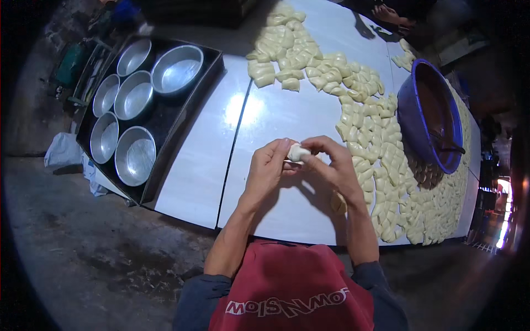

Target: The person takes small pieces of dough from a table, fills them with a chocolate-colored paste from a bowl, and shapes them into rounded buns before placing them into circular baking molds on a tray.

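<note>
Head view. Near the middle of the frame, held up over a white table (276,118) between both bare hands — a small white dough piece (298,153). Left hand (268,163) clamped on its left side, thumb along the near top, fingers curled beneath. Right hand (334,165) pinched on the opposite side, thumb and forefinger pressed to the dough. Hands close together there, forearms reaching up from the lower edge on either side of a red apron (292,281) with pale lettering; dark sleeves pushed up to the elbows.

From the top centre down to the lower right, a broad spread of pale yellow dough pieces (370,118), laid flat and packed side by side, many touching. Beside the right wrist, partly hidden by it, a single loose piece (338,203).

At right, among the spread, a round purple basin (406,110), reddish brown inside, with a dark utensil (450,148) resting in it. At upper left, a black tray (172,124) with six round metal pans (136,156), just beside one another. Left of the tray, lower down, a whitish plastic bag (62,150). Across the table at centre left, a dark seam. At upper right, in deep shadow — probably another person's hand (389,15) near the table's far edge.
</note>
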A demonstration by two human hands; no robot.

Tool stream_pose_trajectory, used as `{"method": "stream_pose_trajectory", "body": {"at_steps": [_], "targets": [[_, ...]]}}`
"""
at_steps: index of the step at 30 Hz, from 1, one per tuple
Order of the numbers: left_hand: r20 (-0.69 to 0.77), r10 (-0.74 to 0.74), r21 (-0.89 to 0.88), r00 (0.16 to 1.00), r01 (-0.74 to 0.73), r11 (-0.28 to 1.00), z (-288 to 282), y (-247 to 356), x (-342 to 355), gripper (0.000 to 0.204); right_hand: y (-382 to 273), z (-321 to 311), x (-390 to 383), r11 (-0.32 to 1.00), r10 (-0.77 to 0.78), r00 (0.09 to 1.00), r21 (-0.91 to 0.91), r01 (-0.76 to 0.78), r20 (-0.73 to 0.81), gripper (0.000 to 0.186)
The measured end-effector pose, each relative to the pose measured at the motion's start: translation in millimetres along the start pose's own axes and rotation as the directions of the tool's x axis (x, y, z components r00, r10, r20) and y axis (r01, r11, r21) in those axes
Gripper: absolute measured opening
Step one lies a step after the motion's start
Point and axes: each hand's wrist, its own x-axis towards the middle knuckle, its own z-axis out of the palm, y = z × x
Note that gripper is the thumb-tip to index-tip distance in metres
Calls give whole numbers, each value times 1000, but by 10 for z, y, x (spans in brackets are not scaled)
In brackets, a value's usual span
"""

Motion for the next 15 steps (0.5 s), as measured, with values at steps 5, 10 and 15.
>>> {"method": "stream_pose_trajectory", "body": {"at_steps": [5, 10, 15], "targets": [[-179, 138, 510, 974, -28, 860, -127, 27, 3, 48, 246, -147, 344, 919, -56, 936, -349, 185, 349, 25], [-19, 68, 716, 997, -34, 697, -204, -16, 100, 43, 579, -62, 440, 849, -90, 897, -437, 296, 433, 33], [26, 236, 773, 971, -169, 611, -28, -111, 186, 37, 497, -337, 60, 920, 315, 945, -275, -280, 91, 37]]}}
